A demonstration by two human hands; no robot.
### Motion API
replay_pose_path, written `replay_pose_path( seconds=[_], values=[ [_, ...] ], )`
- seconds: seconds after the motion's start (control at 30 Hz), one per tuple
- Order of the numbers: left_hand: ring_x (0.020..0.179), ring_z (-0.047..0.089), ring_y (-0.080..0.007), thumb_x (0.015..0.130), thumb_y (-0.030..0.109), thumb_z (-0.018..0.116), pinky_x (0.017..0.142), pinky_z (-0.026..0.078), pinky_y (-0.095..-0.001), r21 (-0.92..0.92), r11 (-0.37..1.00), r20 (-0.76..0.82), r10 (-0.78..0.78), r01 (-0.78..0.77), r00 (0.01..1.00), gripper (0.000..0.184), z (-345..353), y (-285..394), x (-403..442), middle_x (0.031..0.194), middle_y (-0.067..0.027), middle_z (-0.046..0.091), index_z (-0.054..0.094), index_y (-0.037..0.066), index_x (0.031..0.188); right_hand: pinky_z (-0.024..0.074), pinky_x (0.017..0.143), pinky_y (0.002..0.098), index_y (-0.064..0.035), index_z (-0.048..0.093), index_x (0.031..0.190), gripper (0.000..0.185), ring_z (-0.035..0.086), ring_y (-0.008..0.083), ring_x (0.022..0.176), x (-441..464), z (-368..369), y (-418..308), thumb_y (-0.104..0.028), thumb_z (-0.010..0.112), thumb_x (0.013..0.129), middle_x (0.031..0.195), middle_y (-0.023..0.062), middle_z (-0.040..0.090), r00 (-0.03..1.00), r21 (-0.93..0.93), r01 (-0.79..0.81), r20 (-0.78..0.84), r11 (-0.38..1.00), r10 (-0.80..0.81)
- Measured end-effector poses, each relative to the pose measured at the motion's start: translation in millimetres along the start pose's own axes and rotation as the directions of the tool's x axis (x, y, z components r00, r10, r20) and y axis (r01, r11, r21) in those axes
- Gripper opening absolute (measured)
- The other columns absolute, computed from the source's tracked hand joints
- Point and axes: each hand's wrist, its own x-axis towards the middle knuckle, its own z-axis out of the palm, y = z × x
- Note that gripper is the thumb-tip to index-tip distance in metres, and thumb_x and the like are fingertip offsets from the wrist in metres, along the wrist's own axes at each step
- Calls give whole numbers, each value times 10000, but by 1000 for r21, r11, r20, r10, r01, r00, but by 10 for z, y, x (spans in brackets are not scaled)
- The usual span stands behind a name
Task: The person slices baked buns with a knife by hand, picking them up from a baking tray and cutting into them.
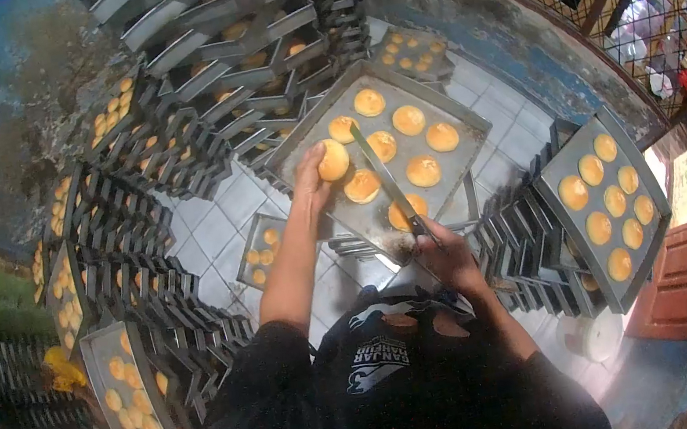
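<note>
In my left hand [316,179] is a round golden bun [333,161], gripped between thumb and fingers above the left side of a metal baking tray [457,113]. My right hand [447,254] is closed around the handle of a long knife [377,160], whose blade points up and left across the tray. The blade's tip lies near another bun [341,129], and I cannot tell whether it touches. Several more buns [408,120] lie spread on the tray. One bun [408,211] is partly covered by the knife near my right hand.
Stacked trays [239,52] rise at the back. More tray stacks stand on the left, with a bun-filled tray [153,394] on top. At right, another tray of buns [599,229] tops a stack beside a white bucket [593,337]. A smaller tray [243,269] rests low on the tiled floor [239,199].
</note>
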Motion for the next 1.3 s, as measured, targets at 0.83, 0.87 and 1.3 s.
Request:
replay_pose_path(
  seconds=[0.83, 0.87, 1.3],
  values=[
    [776, 691, -237, 949, 497, 662, 772, 573, -389, -402, 897, 65, -173, 185, 983, 361, 1333, -228, -512, 868, -65, 713, 678, 139, 992, 541, 790, 334, 66, 507, 1423, 461, 703, 207, 804, 222, -327, -460, -140, 557, 1013, 836, 178, 701, 994, 71, 67, -93, 995, -60],
    [787, 689, -226, 949, 498, 663, 779, 570, -390, -416, 896, 69, -140, 156, 988, 362, 1330, -223, -495, 875, -55, 712, 676, 139, 993, 540, 774, 334, 63, 508, 1419, 454, 696, 195, 802, 228, -352, -529, -130, 559, 1012, 832, 178, 700, 997, 83, 35, -73, 996, -29],
    [746, 686, -169, 965, 431, 671, 686, 571, -331, -430, 897, 24, -103, 104, 994, 305, 1341, -220, -560, 852, -9, 711, 689, 127, 979, 534, 729, 350, 48, 500, 1434, 475, 692, 212, 759, 250, -337, -414, -150, 566, 1007, 829, 161, 689, 996, -37, 71, -56, 997, -73]
  ],
)
